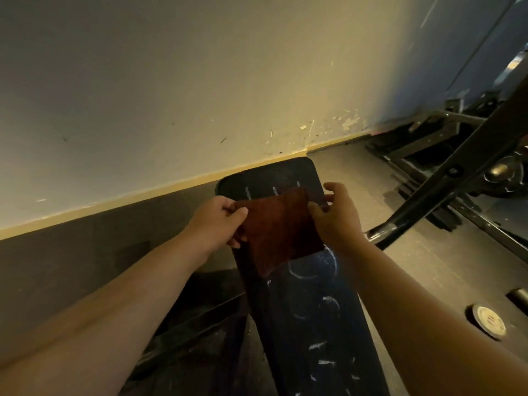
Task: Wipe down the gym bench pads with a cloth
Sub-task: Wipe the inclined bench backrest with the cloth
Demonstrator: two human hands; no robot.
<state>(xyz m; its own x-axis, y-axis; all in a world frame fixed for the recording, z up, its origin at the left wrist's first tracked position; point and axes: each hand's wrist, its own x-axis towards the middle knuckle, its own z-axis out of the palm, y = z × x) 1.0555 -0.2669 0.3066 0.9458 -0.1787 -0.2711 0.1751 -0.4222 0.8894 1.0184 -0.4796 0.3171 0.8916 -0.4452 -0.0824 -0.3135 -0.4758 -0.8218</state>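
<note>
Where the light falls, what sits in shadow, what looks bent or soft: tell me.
Head view: warm light washes the wall, brightest toward its right; the floor left of the bench pad is in shadow; the cloth held by left hand and right hand reads dark; the wide lens stretches the forearms; all slightly soft.

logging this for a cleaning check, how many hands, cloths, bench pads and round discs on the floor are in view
hands: 2, left hand and right hand
brown cloth: 1
bench pad: 1, no split visible
round disc on the floor: 1
total: 5
</note>
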